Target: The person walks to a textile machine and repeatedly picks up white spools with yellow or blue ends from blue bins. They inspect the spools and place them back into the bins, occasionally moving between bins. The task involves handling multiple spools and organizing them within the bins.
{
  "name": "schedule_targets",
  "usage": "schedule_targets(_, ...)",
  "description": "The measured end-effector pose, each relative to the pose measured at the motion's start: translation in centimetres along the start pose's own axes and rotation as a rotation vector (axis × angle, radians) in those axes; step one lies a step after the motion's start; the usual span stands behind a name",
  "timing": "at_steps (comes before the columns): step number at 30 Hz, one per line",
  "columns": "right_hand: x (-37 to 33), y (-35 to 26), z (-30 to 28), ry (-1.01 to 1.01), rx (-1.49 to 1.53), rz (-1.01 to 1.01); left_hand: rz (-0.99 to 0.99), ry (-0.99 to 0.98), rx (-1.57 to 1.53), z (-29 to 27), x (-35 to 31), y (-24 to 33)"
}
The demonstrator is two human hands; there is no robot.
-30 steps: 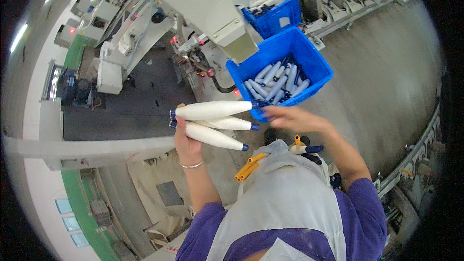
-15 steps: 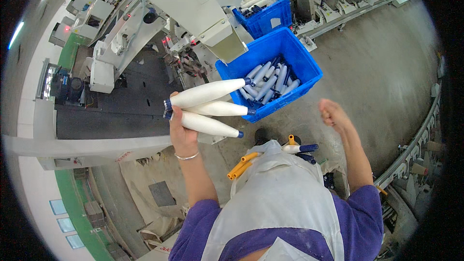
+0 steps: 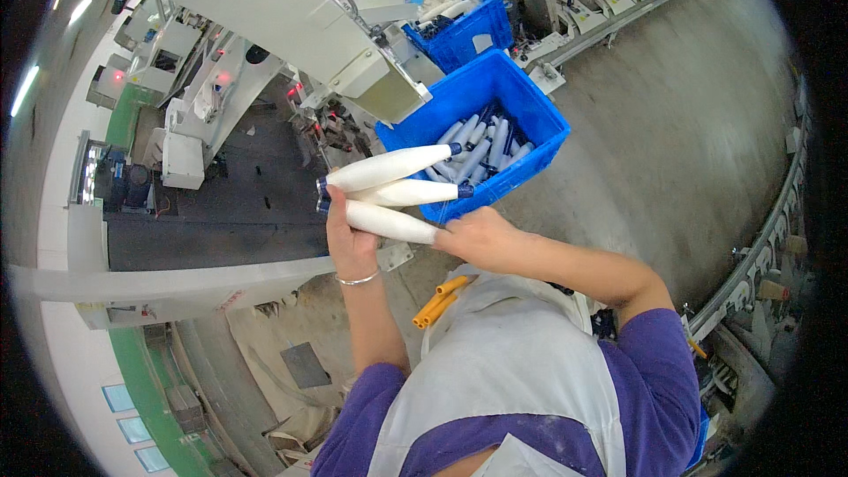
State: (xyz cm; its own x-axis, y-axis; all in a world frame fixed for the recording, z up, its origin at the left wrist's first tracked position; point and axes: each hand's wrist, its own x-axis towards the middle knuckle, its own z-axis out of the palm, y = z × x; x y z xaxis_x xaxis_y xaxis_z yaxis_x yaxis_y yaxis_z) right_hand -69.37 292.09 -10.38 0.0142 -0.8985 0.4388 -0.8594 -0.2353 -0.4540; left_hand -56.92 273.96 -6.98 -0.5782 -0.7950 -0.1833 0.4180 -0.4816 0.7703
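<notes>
Three full yarn bobbins point(image 3: 389, 167) of white thread on dark blue tubes fan out from my left hand point(image 3: 352, 243). That hand is closed round their blue butt ends, and their narrow tips point right. My right hand point(image 3: 477, 237) has its fingers closed at the tip of the lowest yarn bobbin point(image 3: 393, 222), covering that tip. Just beyond the bobbins stands a blue crate point(image 3: 549, 137), part filled with thinly wound bobbins point(image 3: 477, 159). Yellow-orange tubes point(image 3: 439, 302) stick out of the pocket of my white apron point(image 3: 521, 353).
A second blue crate point(image 3: 486, 44) with white yarn and bobbins stands farther back. A pale machine arm point(image 3: 362, 71) reaches over from the upper left. Spinning machinery point(image 3: 609, 22) and a curved rail point(image 3: 768, 247) run along the right. The concrete floor point(image 3: 671, 141) lies between.
My right hand has swung in from the right to the tip of the lowest bobbin. My left hand still holds the three bobbins, shifted slightly right in view.
</notes>
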Motion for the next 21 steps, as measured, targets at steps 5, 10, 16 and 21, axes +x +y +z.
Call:
schedule_targets(5, -17.2, 7.9, 2.3, 0.125, 0.691, 0.676, 0.121, 0.012, -0.114, -2.6, 0.3, 2.3)
schedule_targets(10, -43.9, 23.8, -6.2, 1.765, 1.273, 1.245, 0.155, -0.010, -0.142, -4.4, -0.2, 4.3)
schedule_targets(16, -26.3, 17.7, -9.2, 1.095, 0.359, 1.292, 0.119, 0.017, -0.079, -3.0, 0.1, 3.1)
schedule_targets(21, -3.0, 5.5, -3.8, 0.118, 0.780, 0.356, 0.075, 0.043, -0.056, -2.9, -0.3, 3.6)
